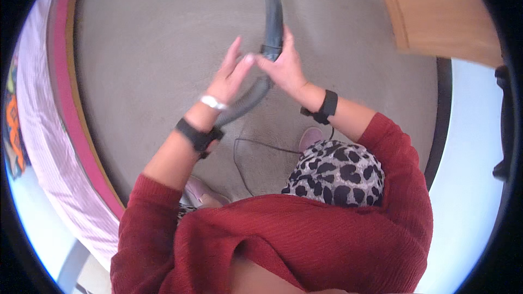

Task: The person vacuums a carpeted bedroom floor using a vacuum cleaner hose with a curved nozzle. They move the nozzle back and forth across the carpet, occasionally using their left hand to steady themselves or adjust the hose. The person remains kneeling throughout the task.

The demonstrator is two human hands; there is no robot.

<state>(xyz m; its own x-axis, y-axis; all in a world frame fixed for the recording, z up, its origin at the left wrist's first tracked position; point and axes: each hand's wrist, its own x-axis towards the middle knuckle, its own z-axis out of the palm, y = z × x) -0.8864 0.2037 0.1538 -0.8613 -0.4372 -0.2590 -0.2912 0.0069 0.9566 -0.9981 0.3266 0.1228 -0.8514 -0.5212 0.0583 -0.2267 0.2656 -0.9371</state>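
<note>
A dark grey vacuum cleaner handle tube [274, 16] points away from me above the floor, its bent end farthest off. My right hand [288, 65] grips it at its near end, by a collar. From there a ribbed grey hose [247, 100] curves down to the left and passes behind my left wrist. My left hand [233, 69] is raised just left of the collar, fingers apart and slightly blurred. Its thumb is close to my right thumb; whether they touch I cannot tell. Nothing shows in the left hand.
Grey floor [163, 49] lies below. A thin dark cable [267, 145] runs across it near my shoes. At the left stands a bed or couch with a striped pink cloth [39, 102]. A brown wooden piece of furniture [441, 12] stands at upper right, by a pale wall.
</note>
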